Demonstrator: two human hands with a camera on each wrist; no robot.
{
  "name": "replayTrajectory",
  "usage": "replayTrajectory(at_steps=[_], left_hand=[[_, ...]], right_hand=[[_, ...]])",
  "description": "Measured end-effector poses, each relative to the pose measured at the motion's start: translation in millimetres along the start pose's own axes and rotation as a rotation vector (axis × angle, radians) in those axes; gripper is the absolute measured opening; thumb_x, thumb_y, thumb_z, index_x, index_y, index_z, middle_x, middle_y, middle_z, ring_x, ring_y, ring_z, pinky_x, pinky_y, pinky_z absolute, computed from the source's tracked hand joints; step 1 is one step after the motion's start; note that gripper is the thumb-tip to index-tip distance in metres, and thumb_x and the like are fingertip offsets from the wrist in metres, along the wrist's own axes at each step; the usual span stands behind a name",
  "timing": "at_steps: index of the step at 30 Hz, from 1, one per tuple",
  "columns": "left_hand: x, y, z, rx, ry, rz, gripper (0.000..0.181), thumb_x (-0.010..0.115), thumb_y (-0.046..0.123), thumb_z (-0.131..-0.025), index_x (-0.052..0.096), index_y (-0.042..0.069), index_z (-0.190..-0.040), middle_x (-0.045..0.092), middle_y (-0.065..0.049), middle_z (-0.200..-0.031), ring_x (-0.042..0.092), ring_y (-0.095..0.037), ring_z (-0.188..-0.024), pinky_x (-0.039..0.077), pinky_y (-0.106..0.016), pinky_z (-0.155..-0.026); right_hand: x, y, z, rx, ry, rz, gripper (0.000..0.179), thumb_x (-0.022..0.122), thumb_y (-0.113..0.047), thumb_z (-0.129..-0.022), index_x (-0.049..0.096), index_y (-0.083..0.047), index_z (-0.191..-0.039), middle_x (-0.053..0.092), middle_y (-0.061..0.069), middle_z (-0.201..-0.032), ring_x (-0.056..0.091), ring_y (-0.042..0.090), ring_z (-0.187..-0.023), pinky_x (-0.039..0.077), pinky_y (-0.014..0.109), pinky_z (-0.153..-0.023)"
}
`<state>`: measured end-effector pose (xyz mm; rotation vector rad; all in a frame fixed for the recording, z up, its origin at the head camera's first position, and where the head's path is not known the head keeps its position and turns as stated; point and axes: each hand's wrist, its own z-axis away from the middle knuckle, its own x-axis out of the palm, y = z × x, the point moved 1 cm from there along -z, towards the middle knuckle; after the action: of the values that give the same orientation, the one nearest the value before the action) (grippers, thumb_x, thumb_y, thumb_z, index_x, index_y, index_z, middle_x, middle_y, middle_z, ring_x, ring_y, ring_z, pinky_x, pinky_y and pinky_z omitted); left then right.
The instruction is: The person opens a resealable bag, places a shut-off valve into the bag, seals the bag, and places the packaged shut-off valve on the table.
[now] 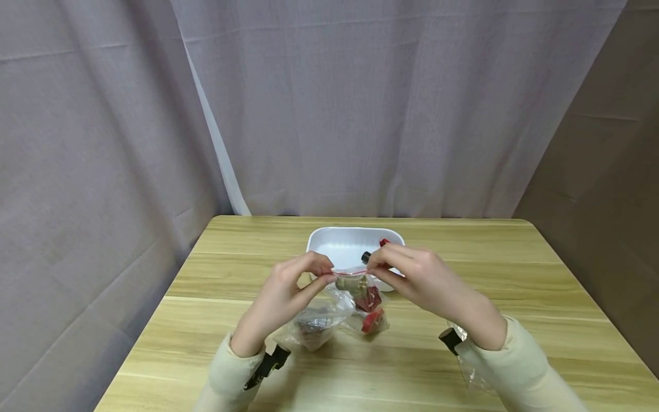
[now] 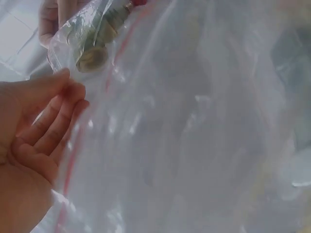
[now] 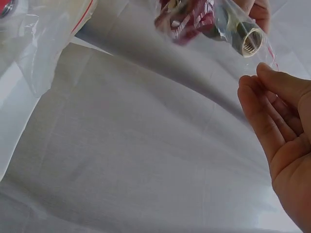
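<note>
My left hand [image 1: 285, 292] and right hand [image 1: 412, 272] pinch opposite ends of the red-lined mouth of a small clear zip bag [image 1: 355, 270]. Inside it is a brass valve [image 1: 352, 284] with a dark red handle [image 1: 368, 298]. In the right wrist view the valve's threaded open end [image 3: 251, 42] faces the right hand's fingertips. Below the held bag, a brighter red piece [image 1: 373, 321] shows through clear plastic; which bag holds it I cannot tell. A larger zip bag [image 1: 311, 329] rests on the table by the left wrist, its contents blurred.
A white tray [image 1: 342, 233] stands behind the hands, with a black-ended item [image 1: 366, 257] and a red piece [image 1: 384, 242] in it. Crumpled clear plastic [image 1: 476, 375] lies by the right forearm. A grey curtain [image 1: 350, 114] hangs behind the wooden table [image 1: 515, 274].
</note>
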<state>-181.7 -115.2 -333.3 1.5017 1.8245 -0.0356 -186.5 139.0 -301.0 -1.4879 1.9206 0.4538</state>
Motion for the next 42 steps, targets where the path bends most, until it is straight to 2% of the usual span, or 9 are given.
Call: replayTrajectory(at_steps=[4, 10, 15, 18, 21, 25, 31, 36, 42], left_hand=[[0.5, 3.7, -2.0, 0.009, 0.034, -0.013, 0.024, 0.075, 0.002, -0.088, 0.062, 0.007, -0.107, 0.071, -0.001, -0.091, 0.069, -0.011, -0.083, 0.056, -0.023, -0.077], [-1.5, 12.6, -4.9, 0.007, 0.049, -0.005, 0.028, 0.073, 0.000, -0.089, 0.056, 0.003, -0.111, 0.070, -0.006, -0.095, 0.071, -0.017, -0.088, 0.057, -0.026, -0.081], [-2.6, 18.7, -6.5, 0.006, 0.052, -0.030, 0.029, 0.073, 0.000, -0.089, 0.055, 0.003, -0.112, 0.069, -0.005, -0.095, 0.070, -0.017, -0.089, 0.056, -0.026, -0.081], [-2.5, 19.6, -6.3, 0.016, 0.046, -0.074, 0.031, 0.074, 0.001, -0.089, 0.055, 0.004, -0.113, 0.069, -0.004, -0.094, 0.070, -0.016, -0.088, 0.056, -0.026, -0.080], [-1.9, 19.3, -5.5, 0.019, 0.038, -0.113, 0.030, 0.074, 0.001, -0.089, 0.055, 0.005, -0.113, 0.068, -0.003, -0.092, 0.069, -0.014, -0.086, 0.055, -0.025, -0.077], [-1.5, 17.6, -4.4, 0.019, 0.030, -0.126, 0.028, 0.073, 0.000, -0.090, 0.055, 0.005, -0.111, 0.067, -0.002, -0.091, 0.068, -0.013, -0.085, 0.054, -0.024, -0.075], [-3.6, 16.5, -3.0, 0.021, 0.019, -0.104, 0.027, 0.073, -0.001, -0.089, 0.056, 0.007, -0.109, 0.067, -0.001, -0.091, 0.067, -0.012, -0.084, 0.054, -0.022, -0.074], [-4.7, 16.4, -1.3, 0.019, 0.004, -0.093, 0.027, 0.074, 0.000, -0.089, 0.056, 0.007, -0.109, 0.066, -0.001, -0.091, 0.067, -0.012, -0.084, 0.054, -0.021, -0.076], [-6.5, 16.3, 0.3, 0.019, -0.018, -0.088, 0.026, 0.075, 0.001, -0.088, 0.057, 0.007, -0.106, 0.067, -0.001, -0.092, 0.068, -0.012, -0.085, 0.055, -0.022, -0.078]], right_hand=[[-0.5, 1.3, 3.2, 0.014, -0.004, -0.045, 0.011, 0.062, -0.017, -0.101, 0.066, -0.007, -0.097, 0.071, 0.000, -0.093, 0.070, 0.011, -0.083, 0.055, 0.018, -0.076], [0.5, 2.7, 5.3, -0.005, -0.020, -0.087, 0.026, 0.050, -0.028, -0.106, 0.067, -0.008, -0.104, 0.071, -0.002, -0.099, 0.069, 0.010, -0.085, 0.055, 0.019, -0.075], [2.8, 0.3, 6.1, 0.008, -0.082, -0.104, 0.013, 0.059, -0.019, -0.103, 0.068, -0.011, -0.109, 0.068, -0.004, -0.106, 0.066, 0.009, -0.090, 0.054, 0.015, -0.074], [4.9, -2.3, 6.0, 0.041, -0.119, -0.086, 0.010, 0.067, -0.018, -0.098, 0.068, -0.015, -0.107, 0.065, -0.007, -0.108, 0.064, 0.006, -0.091, 0.053, 0.014, -0.073], [6.9, -4.3, 5.2, 0.069, -0.133, -0.040, 0.012, 0.072, -0.028, -0.094, 0.069, -0.019, -0.102, 0.064, -0.010, -0.107, 0.061, 0.003, -0.089, 0.052, 0.017, -0.072], [10.0, -4.3, 4.7, 0.119, -0.148, 0.030, 0.019, 0.075, -0.036, -0.092, 0.067, -0.020, -0.098, 0.062, -0.013, -0.099, 0.054, 0.000, -0.076, 0.048, 0.019, -0.063], [11.3, -2.8, 4.5, 0.219, -0.186, -0.021, 0.013, 0.076, -0.021, -0.091, 0.063, -0.021, -0.093, 0.062, -0.016, -0.086, 0.050, -0.002, -0.067, 0.048, 0.021, -0.060], [11.0, -2.8, 4.0, 0.188, -0.223, -0.107, 0.014, 0.073, -0.011, -0.092, 0.063, -0.020, -0.091, 0.063, -0.016, -0.084, 0.050, -0.003, -0.067, 0.046, 0.018, -0.059], [6.8, -2.0, 2.8, 0.139, -0.197, -0.131, 0.023, 0.076, 0.000, -0.086, 0.061, -0.017, -0.089, 0.064, -0.013, -0.083, 0.056, -0.002, -0.069, 0.049, 0.015, -0.061]])
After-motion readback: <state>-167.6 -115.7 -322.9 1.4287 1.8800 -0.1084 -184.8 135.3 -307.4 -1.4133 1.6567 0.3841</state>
